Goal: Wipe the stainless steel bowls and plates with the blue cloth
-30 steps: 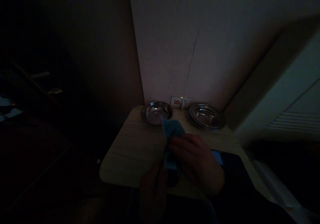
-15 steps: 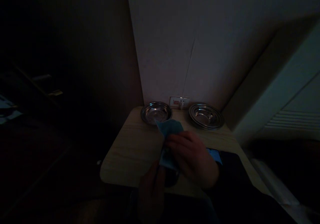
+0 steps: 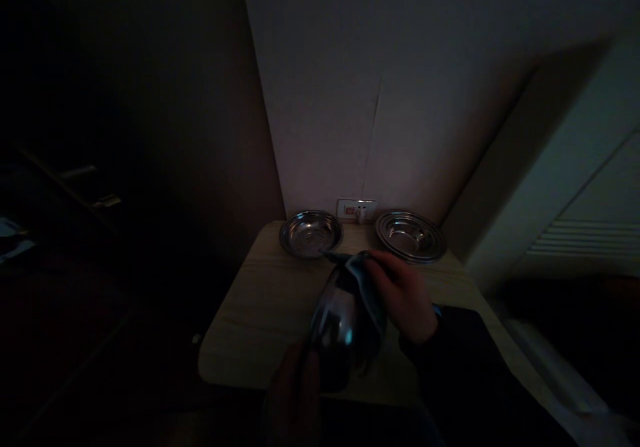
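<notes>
Tilted up over the front of the small table, a shiny metal bowl [image 3: 334,320] shows its curved outer side. My left hand [image 3: 294,387] pinches its near-left rim, thumb on one side and fingers on the other. At the bowl's far right edge my right hand [image 3: 403,294] is closed on a blue-green cloth [image 3: 367,290], which is folded over the rim and hangs down along the bowl. The right fingertips are partly hidden by the cloth, and dim light hides much of the left hand.
A single metal bowl [image 3: 311,235] sits at the table's [image 3: 250,327] back left. At the back right stands a stack of metal bowls [image 3: 411,235]. Between them, a wall socket [image 3: 356,210] holds a plug. A phone's edge [image 3: 437,310] peeks from beside my right sleeve.
The held bowl has turned, so its shiny outer side now shows. My right hand and the cloth have moved from the bowl's middle to its far right edge.
</notes>
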Demonstrator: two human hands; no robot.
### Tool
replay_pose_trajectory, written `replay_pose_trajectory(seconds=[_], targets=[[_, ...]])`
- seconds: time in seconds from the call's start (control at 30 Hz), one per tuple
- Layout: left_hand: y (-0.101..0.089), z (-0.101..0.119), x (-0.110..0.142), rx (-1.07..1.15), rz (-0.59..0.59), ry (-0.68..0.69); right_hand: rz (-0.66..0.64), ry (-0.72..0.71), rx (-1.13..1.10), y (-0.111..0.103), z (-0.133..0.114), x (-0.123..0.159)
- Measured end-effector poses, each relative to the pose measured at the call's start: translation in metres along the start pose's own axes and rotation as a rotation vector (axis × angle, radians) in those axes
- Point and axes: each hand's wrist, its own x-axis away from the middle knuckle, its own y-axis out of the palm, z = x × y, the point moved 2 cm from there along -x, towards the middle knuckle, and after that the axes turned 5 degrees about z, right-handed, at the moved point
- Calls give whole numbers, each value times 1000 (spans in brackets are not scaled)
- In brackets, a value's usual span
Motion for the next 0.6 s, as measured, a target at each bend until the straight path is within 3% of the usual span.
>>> replay_pose_trajectory(seconds=[0.13,0.27,0.4,0.6], targets=[[-9,-4,13,-10,85,152,217,289,-191,-13,15,14],[-15,-3,12,-32,87,138,239,393,-304,-12,9,34],[-10,10,3,-26,26,80,142,312,-242,-6,-1,48],[-9,20,0,-114,19,294,-12,-5,-60,-4,-16,70]])
